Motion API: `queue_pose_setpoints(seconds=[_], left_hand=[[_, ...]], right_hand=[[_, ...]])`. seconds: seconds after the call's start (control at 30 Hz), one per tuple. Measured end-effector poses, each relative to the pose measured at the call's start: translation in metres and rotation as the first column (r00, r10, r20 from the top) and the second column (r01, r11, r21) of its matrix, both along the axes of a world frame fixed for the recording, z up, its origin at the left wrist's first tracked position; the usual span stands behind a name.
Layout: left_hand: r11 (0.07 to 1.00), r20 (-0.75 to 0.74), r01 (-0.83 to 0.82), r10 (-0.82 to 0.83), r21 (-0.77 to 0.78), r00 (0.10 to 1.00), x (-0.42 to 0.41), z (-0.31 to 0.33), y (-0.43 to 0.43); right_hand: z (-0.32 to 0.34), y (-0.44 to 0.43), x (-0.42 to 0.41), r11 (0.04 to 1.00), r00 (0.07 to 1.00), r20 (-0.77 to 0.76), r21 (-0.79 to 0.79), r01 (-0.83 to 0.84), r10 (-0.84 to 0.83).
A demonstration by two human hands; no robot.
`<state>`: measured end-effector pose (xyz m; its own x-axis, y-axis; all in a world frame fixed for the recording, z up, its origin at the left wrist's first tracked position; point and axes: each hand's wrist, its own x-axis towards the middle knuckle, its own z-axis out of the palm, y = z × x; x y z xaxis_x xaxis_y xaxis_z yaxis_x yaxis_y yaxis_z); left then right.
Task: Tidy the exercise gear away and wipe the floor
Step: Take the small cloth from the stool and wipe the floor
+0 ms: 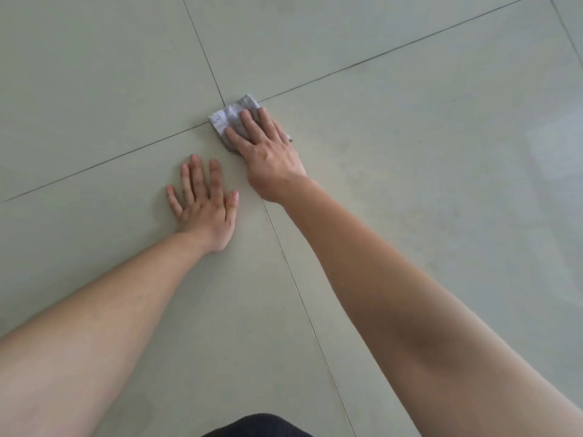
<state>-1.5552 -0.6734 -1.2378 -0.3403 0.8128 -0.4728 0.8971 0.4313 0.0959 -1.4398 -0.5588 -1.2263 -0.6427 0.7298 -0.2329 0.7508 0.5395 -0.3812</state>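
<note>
Cloth (232, 116) is pinned flat under our right hand (268, 152), fingers straight, pressing and not curled round it. Our left hand (205, 203) is splayed on the floor (410, 152) just beside it, holding nothing. We judge this the wiping step. The next stroke needs even downward pressure. The cloth covers the grout crossing (224, 104), its far edge past our fingertips.

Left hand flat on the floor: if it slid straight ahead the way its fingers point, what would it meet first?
Probably only the grout line, then bare floor. The left hand points just left of the cloth under the right hand.
</note>
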Motion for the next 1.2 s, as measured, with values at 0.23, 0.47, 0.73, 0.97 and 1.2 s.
queue_pose_setpoints(seconds=[0.23,0.47,0.73,0.97,1.2], left_hand=[[1.0,-0.019,0.012,-0.012,-0.016,1.0,-0.002,-0.001,-0.001],[0.995,-0.01,-0.024,0.023,-0.092,1.0,0.002,0.007,0.005],[1.0,0.045,0.008,-0.009,0.013,0.999,0.069,0.033,0.046],[0.97,0.132,0.178,-0.157,-0.165,0.979,0.164,0.033,0.101],[0.946,0.11,0.209,-0.186,-0.25,0.976,0.162,0.027,0.106]], right_hand=[[0.001,0.095,0.138,0.891,0.897,0.079,0.183,0.415,-0.434],[0.012,0.022,0.194,0.837,0.827,0.135,0.03,0.547,-0.546],[0.006,-0.026,0.217,0.99,0.989,0.021,0.009,0.143,-0.143],[0.008,0.035,0.324,0.764,0.76,0.079,0.078,0.64,-0.645],[-0.005,0.101,0.287,0.694,0.693,0.051,0.105,0.713,-0.719]])
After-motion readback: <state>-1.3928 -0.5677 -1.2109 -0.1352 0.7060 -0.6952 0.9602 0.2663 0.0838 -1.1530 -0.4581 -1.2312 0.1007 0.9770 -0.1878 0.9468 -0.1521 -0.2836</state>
